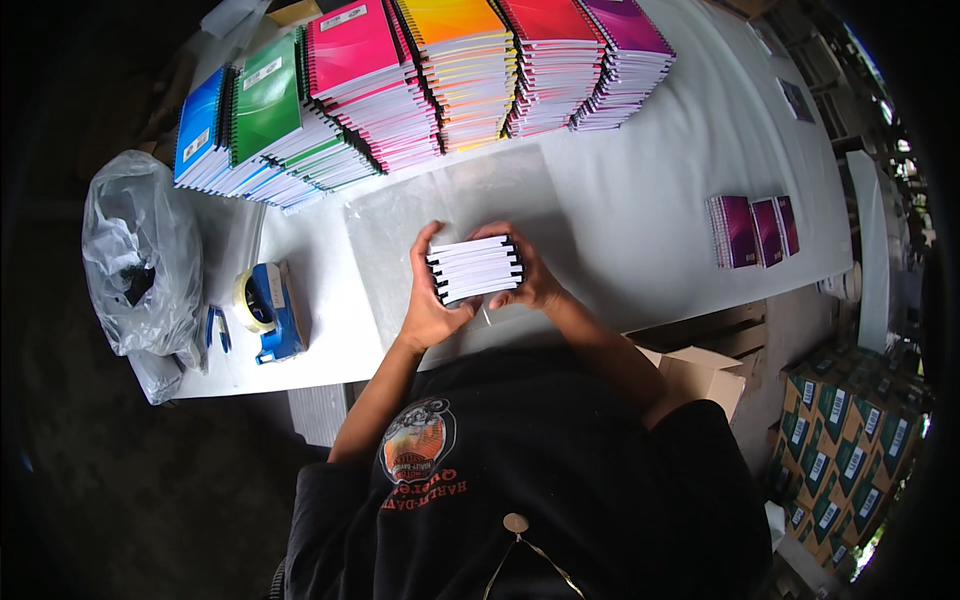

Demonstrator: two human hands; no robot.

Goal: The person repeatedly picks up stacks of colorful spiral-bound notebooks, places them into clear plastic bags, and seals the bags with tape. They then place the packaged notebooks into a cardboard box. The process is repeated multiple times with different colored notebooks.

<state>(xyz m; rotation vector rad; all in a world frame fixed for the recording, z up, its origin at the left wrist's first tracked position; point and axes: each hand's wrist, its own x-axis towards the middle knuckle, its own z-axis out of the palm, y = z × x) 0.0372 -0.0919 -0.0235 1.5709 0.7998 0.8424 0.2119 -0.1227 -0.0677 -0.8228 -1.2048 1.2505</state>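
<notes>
Between my two hands is a small stack of spiral notebooks, its white page edges facing up toward me and black bindings showing at the sides. My left hand grips the stack's left end, with the thumb along the near side. On the opposite end, my right hand is closed around it, fingers over the far side. Beneath the stack a clear plastic sheet or bag lies on the white-covered table. The notebooks' covers are hidden from this angle.
Tall piles of spiral notebooks in blue, green, pink, orange, red and purple line the far side. A blue tape dispenser, a blue cutter and a plastic bag sit left. Small purple notebooks lie right; boxes stand beyond.
</notes>
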